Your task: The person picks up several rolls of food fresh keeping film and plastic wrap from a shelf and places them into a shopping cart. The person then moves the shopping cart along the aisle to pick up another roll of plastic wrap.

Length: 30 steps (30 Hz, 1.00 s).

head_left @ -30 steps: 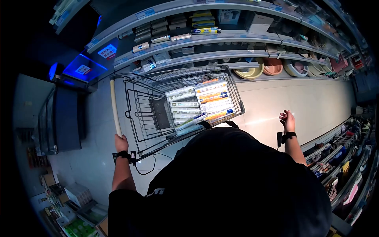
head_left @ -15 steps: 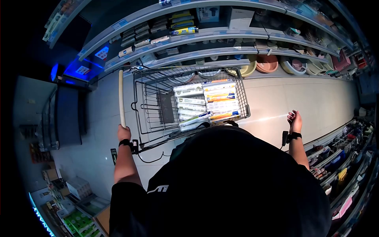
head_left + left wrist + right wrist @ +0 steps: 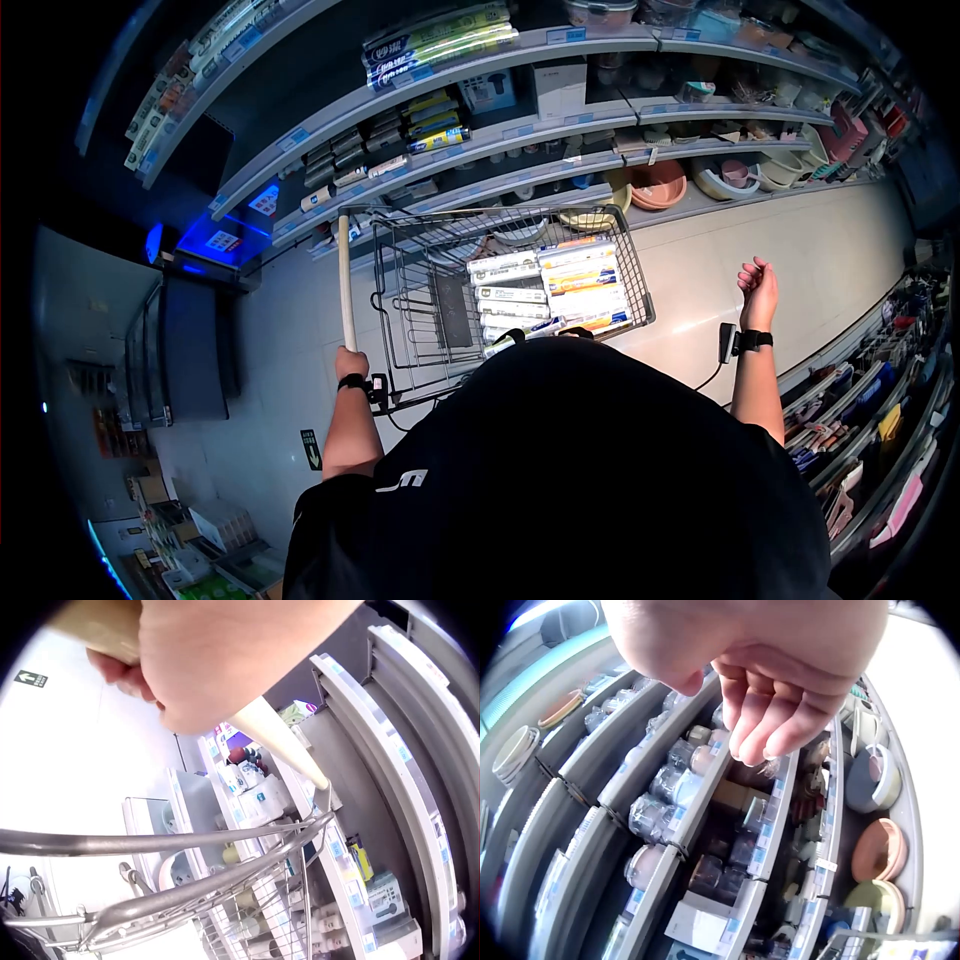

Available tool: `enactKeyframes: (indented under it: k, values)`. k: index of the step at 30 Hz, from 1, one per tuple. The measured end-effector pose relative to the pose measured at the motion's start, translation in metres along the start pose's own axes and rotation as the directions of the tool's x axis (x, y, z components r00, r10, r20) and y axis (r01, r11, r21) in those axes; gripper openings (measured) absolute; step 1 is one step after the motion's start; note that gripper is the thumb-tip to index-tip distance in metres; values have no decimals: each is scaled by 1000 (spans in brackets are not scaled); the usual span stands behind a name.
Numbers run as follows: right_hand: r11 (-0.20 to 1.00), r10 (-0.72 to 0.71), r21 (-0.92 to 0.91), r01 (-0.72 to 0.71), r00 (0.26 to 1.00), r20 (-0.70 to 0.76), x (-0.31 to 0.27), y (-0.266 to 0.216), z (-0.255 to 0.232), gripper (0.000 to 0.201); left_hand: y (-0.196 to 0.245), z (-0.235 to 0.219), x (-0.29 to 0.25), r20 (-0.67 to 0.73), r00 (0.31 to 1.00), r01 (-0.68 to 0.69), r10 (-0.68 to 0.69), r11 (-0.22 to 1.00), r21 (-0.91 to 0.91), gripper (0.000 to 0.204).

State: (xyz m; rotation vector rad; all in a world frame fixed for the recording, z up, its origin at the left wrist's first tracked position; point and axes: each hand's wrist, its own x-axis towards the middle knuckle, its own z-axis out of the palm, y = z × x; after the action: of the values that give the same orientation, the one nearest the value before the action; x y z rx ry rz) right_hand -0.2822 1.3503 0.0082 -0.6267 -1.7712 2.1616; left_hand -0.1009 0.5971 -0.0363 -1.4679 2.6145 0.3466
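Observation:
The left hand (image 3: 351, 364) grips the near end of the pale handle bar (image 3: 346, 280) of a wire shopping cart (image 3: 642, 270). In the left wrist view the left hand (image 3: 217, 660) wraps its fingers round that handle (image 3: 281, 739). Several white rolls (image 3: 512, 294) and orange-and-white rolls (image 3: 582, 282) lie in the cart's basket. The right hand (image 3: 758, 290) hangs in the air to the right of the cart, touching nothing. In the right wrist view the right hand (image 3: 765, 682) has loosely curled fingers with nothing held.
Shelves (image 3: 590, 122) with rolls, boxes and containers run along the cart's far side. Basins, one orange (image 3: 658, 186), stand on the bottom shelf. Racks of goods (image 3: 868, 400) stand at the right, a dark counter (image 3: 195, 350) at the left. Pale floor (image 3: 740, 235) stretches ahead of the cart.
In the head view the cart and left hand have shifted right and lower. More upper shelves show at the top. The left hand keeps its grip; the right hand stays raised.

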Motion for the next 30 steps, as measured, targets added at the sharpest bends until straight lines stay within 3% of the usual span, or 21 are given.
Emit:
enactKeyframes:
  k: [8,10,12,14,16,17,18,19,21,23,24,25,27,28,29,30]
  values:
    - [985,-128,105,134,990,-61,-17,-57,-26,39,3,-5,9,33,999,-31,33,997,-65,29]
    - [983,-149,91,157,985,-85,-14,-70,-36,39,11,-17,5,198,979,101,-57,970,-223,37]
    - [979,-182,79,190,978,-103,-15,-85,-44,40,0,-16,17,189,982,70,-24,967,-243,42]
    - [969,-235,57,241,967,-102,-8,-108,-49,40,3,-33,25,22,991,-130,135,982,-139,43]
    - [939,-341,25,342,940,-26,2,-144,-53,40,-16,-55,71,-126,911,-411,393,835,-367,40]
    - [920,-392,-9,392,920,17,9,-171,-52,40,30,-142,22,79,942,-272,326,879,-391,33]
    - [900,-433,-18,435,898,72,9,-203,-45,40,46,-189,13,86,941,-231,328,806,-545,25]
    - [870,-489,-21,493,866,103,13,-233,-39,41,51,-235,17,94,885,-276,455,677,-682,21]
    - [824,-555,9,566,805,209,21,-301,-24,43,83,-332,-1,-2,826,-317,563,462,-828,22]
    - [805,-590,126,579,764,262,39,-367,-8,43,121,-426,-36,-133,797,-405,589,358,-841,26]
    - [765,-644,161,624,734,216,33,-402,16,44,138,-469,-47,-153,766,-410,625,291,-864,28]
    - [670,-742,235,704,641,194,43,-433,29,43,153,-506,-49,-217,726,-468,653,239,-851,30]
    - [532,-811,336,777,581,-61,8,-474,102,38,186,-570,-49,-309,653,-532,692,128,-837,32]
    - [505,-800,420,754,592,-101,-4,-486,131,36,203,-590,-52,-328,585,-531,742,45,-846,33]
    - [461,-812,468,754,571,-119,2,-495,152,34,221,-604,-47,-364,567,-525,739,-16,-851,33]
    - [456,-790,564,688,604,-99,17,-501,171,32,239,-606,-45,-348,545,-496,762,-42,-867,34]
